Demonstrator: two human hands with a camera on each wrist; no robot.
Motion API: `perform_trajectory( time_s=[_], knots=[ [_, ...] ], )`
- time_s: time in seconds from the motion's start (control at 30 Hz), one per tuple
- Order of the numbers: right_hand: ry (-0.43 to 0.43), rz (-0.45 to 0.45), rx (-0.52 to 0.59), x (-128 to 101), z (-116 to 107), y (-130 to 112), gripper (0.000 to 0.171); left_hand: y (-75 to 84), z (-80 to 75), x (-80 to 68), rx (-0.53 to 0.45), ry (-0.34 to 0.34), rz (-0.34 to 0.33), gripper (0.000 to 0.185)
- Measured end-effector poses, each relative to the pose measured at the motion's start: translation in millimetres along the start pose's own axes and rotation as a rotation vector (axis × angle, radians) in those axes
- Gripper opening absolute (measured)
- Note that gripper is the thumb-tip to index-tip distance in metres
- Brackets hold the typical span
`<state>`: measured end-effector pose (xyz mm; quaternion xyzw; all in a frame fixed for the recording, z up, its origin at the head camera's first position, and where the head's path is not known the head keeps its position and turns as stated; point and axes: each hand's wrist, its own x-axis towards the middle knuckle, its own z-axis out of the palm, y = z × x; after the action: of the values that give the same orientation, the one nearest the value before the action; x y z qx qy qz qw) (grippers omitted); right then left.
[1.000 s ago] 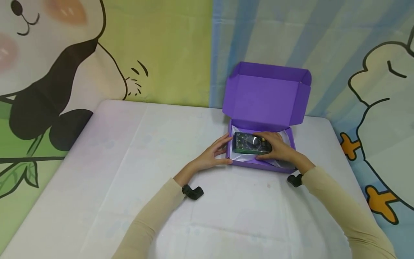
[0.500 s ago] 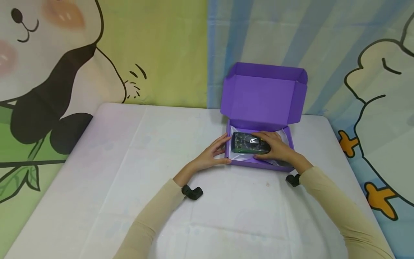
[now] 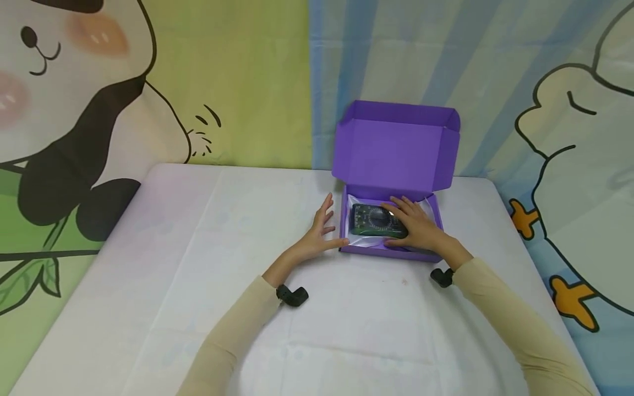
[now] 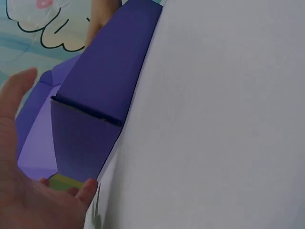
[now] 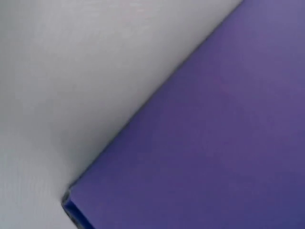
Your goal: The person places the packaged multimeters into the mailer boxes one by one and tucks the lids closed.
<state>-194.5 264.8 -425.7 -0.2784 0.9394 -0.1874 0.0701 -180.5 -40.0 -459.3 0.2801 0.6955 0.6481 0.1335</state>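
Since the earlier frame we see the left hand (image 3: 319, 234) has come off the side of the box (image 3: 391, 181): its fingers are now spread and straight, lifted just beside the left wall, with only the thumb near the front corner. Our right hand (image 3: 413, 228) stays on the meter (image 3: 372, 220), as before.

We start with the backdrop (image 3: 148, 82), a printed cloth of cartoon animals on green and blue stripes that hangs behind everything. Below it lies the table (image 3: 198, 275), covered in a white sheet. The purple box stands toward the far right of the table with its lid upright at the back, and white paper (image 3: 358, 201) lines its tray.

The meter lies flat in the tray, its long axis running left to right along the box, the round dial facing up. Which end holds the display we cannot say for sure, as the head view is small there.

Our right fingers curl over the meter's right end, thumb on the near edge and the others across the top, so the left part of the meter shows bare. In the left wrist view the purple wall (image 4: 95, 109) sits just past the open palm (image 4: 28, 191); the right wrist view shows only purple card and white sheet.
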Motion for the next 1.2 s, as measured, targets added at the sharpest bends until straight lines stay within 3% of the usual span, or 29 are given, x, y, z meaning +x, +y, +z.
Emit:
perform_trajectory(
  time_s=[0.1, 0.2, 0.33, 0.43, 0.57, 0.7, 0.87, 0.97, 1.07, 1.2],
  knots=[
    [0.029, 0.019, 0.090, -4, -4, 1, 0.099, -4.6, -5.6, 7.7, 0.020, 0.071, 0.017, 0.112],
    [0.097, 0.027, 0.189, -5, -14, 1, 0.094, 1.1, -16.5, 18.5, 0.048, 0.131, 0.023, 0.108],
    [0.280, -0.048, 0.281, 2, -35, 4, 0.082, 15.7, -36.3, 39.0, 0.090, 0.190, 0.003, 0.103],
    [0.425, -0.129, 0.280, 10, -53, 10, 0.073, 27.3, -52.3, 58.0, 0.047, 0.246, -0.029, 0.098],
    [0.546, -0.097, 0.283, 20, -72, 18, 0.066, 42.6, -70.1, 82.1, -0.076, 0.323, -0.121, 0.094],
    [0.584, 0.047, 0.418, 24, -90, 15, 0.069, 54.3, -76.9, 100.8, -0.120, 0.338, -0.193, 0.092],
    [0.581, 0.242, 0.672, 23, -113, 3, 0.079, 66.4, -74.4, 123.1, -0.092, 0.305, -0.244, 0.091],
    [0.576, 0.340, 0.768, 28, -114, 16, 0.084, 72.6, -72.3, 136.1, -0.071, 0.299, -0.265, 0.091],
    [0.565, 0.374, 0.812, 31, -114, 25, 0.085, 78.4, -68.9, 144.4, -0.069, 0.299, -0.282, 0.091],
    [0.570, 0.357, 0.828, 30, -117, 31, 0.075, 83.3, -60.2, 151.1, -0.080, 0.251, -0.286, 0.086]
  ],
)
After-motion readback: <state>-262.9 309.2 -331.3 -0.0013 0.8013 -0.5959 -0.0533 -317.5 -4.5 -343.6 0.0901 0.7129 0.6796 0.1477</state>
